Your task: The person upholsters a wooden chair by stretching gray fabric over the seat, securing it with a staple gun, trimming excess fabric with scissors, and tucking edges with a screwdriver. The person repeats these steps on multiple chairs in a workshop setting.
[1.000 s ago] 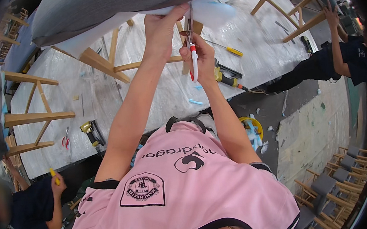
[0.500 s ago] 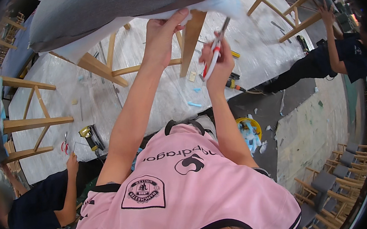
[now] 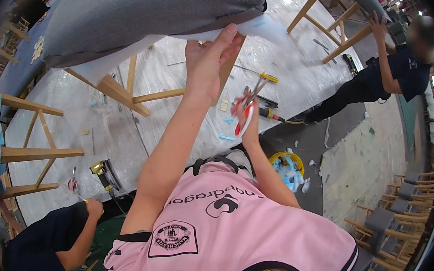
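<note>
My left hand (image 3: pixel 208 62) reaches up and pinches the edge of the white fabric (image 3: pixel 129 52) that hangs under a grey padded chair seat (image 3: pixel 146 13). The seat sits on a light wooden frame (image 3: pixel 123 95) standing on a plastic-covered worktable (image 3: pixel 173 124). Lower down and apart from the fabric, my right hand (image 3: pixel 250 126) holds red-handled scissors (image 3: pixel 246 112) with the blades pointing up and to the right.
A yellow bucket of scraps (image 3: pixel 287 166) stands on the floor by my right elbow. A yellow-and-black staple gun (image 3: pixel 103 174) and a yellow-handled tool (image 3: pixel 268 77) lie on the table. One person crouches lower left (image 3: pixel 44 249); another (image 3: pixel 406 70) works a chair frame at right. Chairs (image 3: pixel 395 217) are stacked lower right.
My right hand has come down and away from the fabric edge with the scissors. My left hand keeps its grip on the white fabric. The view has shifted slightly.
</note>
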`<action>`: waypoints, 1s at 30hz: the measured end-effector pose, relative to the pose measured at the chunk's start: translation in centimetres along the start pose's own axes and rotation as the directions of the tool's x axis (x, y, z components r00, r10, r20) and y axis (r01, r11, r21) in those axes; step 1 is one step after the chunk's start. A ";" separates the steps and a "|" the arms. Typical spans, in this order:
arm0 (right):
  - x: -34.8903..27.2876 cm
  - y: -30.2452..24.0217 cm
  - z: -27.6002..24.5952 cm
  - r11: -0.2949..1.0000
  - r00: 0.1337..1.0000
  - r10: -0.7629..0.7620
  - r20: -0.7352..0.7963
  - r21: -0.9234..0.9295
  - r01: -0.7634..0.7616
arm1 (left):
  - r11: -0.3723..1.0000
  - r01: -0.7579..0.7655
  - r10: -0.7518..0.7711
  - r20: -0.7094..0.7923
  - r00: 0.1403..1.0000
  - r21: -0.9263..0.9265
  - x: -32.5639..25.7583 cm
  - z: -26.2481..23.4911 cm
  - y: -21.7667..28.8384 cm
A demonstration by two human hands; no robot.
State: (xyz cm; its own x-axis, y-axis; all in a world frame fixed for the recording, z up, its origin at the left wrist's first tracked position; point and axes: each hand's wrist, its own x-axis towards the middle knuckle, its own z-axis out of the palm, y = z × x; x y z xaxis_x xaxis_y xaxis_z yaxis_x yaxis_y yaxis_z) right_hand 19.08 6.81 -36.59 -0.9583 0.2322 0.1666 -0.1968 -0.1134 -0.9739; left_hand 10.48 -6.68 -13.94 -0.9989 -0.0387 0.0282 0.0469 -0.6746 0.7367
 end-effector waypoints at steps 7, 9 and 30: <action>9.9 -18.3 7.9 0.913 0.920 -0.303 -0.250 0.199 0.355 | 0.987 -0.157 0.156 -0.036 0.987 -0.016 0.2 -0.1 -1.9; 10.6 -19.3 8.4 0.916 0.918 -0.315 -0.241 0.176 0.360 | 0.982 -0.175 0.177 0.027 0.984 -0.070 -0.1 0.4 -1.7; -1.7 7.7 -20.7 0.963 0.782 0.206 -0.588 -0.018 -0.267 | 0.987 0.114 -0.120 0.047 0.992 0.111 -1.6 -1.7 -3.3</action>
State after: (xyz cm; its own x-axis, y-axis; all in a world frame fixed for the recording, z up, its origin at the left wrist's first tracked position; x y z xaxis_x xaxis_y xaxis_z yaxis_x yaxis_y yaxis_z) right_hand 23.48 25.53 -47.58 -0.6683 0.7262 -0.1612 0.0701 -0.1543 -0.9855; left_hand 11.97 -5.65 -17.61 -0.9966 0.0770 -0.0290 -0.0689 -0.5883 0.8057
